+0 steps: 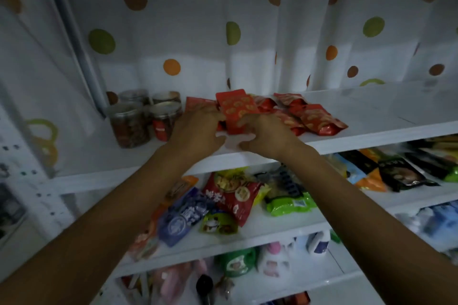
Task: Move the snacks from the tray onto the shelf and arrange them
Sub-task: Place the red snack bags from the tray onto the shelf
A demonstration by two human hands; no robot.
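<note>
**Two hands, one red packet**

Both hands meet at the front of the top shelf, with the forearms reaching up from below. Between them stands a packet, leaning slightly so that its top tips toward the back. It is flat and red, printed with rows of orange-gold round marks. The print is too blurred to read.

The left hand has its fingers curled round the packet's left edge. The right hand grasps the lower right part, with its fingers bent against the front face. It is not possible to tell whether the packet's bottom edge rests on the shelf board or hangs just above it.

Just behind the packet and to its right lies a pile of matching packets. They are red with the same round marks and overlap one another flat on the same shelf. Part of the pile shows behind the left hand.

At the left end of the shelf stand four clear jars with pale lids and dark contents, set in two rows. A white sheet with orange, green and brown dots hangs behind the shelf.

On the lower shelf, mixed bags lie in a loose heap, among them red, purple and green ones.
</note>
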